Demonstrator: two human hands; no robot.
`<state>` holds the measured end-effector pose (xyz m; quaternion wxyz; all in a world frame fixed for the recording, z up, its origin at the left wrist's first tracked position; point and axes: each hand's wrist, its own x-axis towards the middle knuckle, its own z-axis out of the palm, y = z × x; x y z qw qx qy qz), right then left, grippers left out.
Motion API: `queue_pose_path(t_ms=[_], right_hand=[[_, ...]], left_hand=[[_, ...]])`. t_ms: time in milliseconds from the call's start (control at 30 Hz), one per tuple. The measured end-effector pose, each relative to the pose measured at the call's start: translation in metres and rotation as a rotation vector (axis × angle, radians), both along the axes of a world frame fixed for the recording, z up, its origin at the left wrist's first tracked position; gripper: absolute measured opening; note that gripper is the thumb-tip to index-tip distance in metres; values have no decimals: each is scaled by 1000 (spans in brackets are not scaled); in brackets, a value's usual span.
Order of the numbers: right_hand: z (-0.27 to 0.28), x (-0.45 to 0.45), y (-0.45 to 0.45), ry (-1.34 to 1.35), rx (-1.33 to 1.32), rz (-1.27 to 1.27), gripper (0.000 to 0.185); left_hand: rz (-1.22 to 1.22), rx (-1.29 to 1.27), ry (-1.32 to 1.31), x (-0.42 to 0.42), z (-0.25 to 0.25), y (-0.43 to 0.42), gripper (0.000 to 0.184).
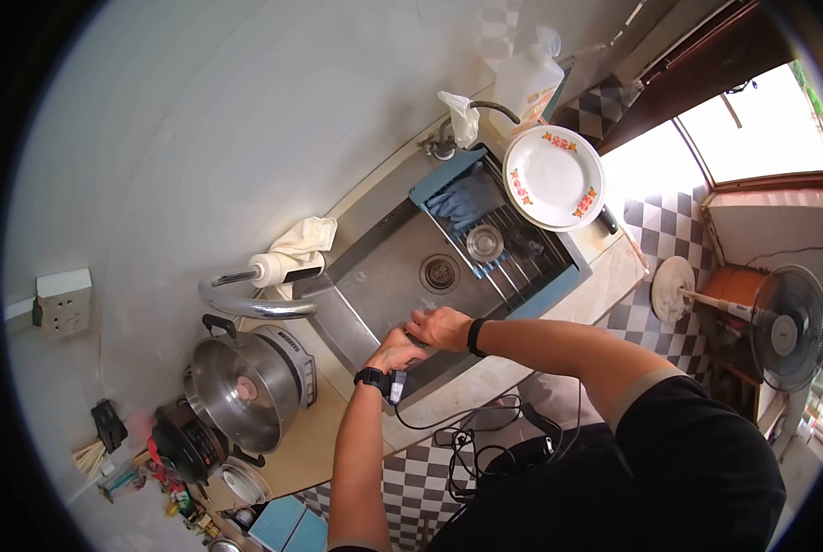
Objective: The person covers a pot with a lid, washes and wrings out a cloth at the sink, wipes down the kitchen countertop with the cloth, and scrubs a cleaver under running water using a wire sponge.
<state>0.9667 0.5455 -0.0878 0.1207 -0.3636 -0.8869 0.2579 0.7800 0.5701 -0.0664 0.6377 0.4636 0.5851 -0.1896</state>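
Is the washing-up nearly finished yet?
Maybe partway, but I can't be sure. The flowery plate and small bowl are up at the rack, so they may be done. The left hand and right hand are together at the sink; what they hold is hidden. The big metal pot beside the sink might be left.

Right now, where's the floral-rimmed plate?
Upper right of the head view, on the person's right: the floral-rimmed plate is at the right end of the sink, beside the roll-up drying rack and near the white plastic jug.
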Motion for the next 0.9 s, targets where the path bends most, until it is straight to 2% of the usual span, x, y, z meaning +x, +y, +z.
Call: queue_pose_path(t_ms=[33, 67, 133, 167, 233, 267, 300, 367, 433, 500, 533, 567, 633, 667, 700, 767, 800, 867, 900], right_hand=[[2, -1, -1, 52, -66, -110, 37], [2, -2, -3, 51, -57, -108, 37], [2, 1, -4, 73, -382, -292, 39], [10, 4, 0, 71, -374, -293, 39], [27, 10, 7, 374, -1508, -538, 36], [31, 9, 2, 540, -1689, -587, 36], [34, 9, 2, 536, -1688, -586, 36], [36, 6, -3, 691, -1993, -303, 34], [42, -1, -15, 625, -2054, -256, 28], [54, -6, -22, 673, -2293, -90, 26], [64, -9, -25, 704, -2331, -54, 23], [66, -12, -26, 699, -2332, -54, 23], [68, -18, -30, 702, -2426, 111, 22], [67, -20, -29, 652, -2461, 122, 19], [67, -21, -28, 647, -2463, 124, 19], [70, -23, -25, 539, -2344, 92, 23], [69, -23, -22, 536, -2343, 92, 23], [56, -26, -17, 384, -2099, -36, 21], [47, -29, -15, 385, -2098, -37, 21]], left_hand=[[184, 108, -38, -3, 4, -7, 68], [186, 117, -40, -10, -3, -14, 68], [293, 515, -195, -23, -22, -30, 85], [292, 522, -200, -20, -10, -33, 85], [481, 656, -433, -14, 20, -40, 81], [321, 702, -350, -15, 36, -43, 89], [325, 703, -351, -13, 51, -42, 89], [-198, 1244, -165, -10, 73, -46, 93], [-241, 1278, -151, -23, 71, -50, 91], [-420, 1481, -278, -32, 66, -49, 84], [-429, 1536, -350, -32, 71, -47, 65], [-425, 1537, -348, -34, 69, -46, 65], [-531, 1598, -476, -36, 71, -42, 43], [-557, 1589, -435, -35, 78, -41, 29], [-554, 1589, -431, -37, 81, -40, 29], [-745, 1416, -383, -41, 85, -36, 22], [-744, 1418, -382, -40, 83, -36, 22], [-838, 1169, -166, -36, 75, -37, 15], [-838, 1171, -167, -34, 70, -37, 15]])
